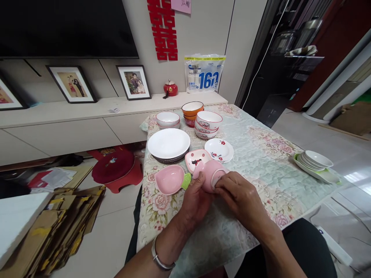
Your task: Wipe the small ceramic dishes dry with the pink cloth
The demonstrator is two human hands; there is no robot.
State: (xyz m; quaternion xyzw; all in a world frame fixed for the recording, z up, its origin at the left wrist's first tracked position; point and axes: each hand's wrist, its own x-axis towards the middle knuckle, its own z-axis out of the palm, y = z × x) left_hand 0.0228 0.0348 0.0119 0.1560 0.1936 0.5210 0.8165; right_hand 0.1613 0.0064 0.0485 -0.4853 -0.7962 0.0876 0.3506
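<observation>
Bowl [209, 174] of smooth pink ceramic, tilted, sits in my left grip [197, 202], curled around its side; my right grip [240, 192] meets its base, closure unclear. Best: steady left support, light right touch.

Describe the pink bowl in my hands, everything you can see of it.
The pink bowl is plain, smooth and slightly shiny, apparently ceramic, with a rounded outer wall. It is tipped on its side, its underside turned towards the right hand, whose fingers are at the round, paler foot ring. The left hand cups it, thumb against the wall. It is held over the floral tablecloth. Its inside is hidden.
</observation>
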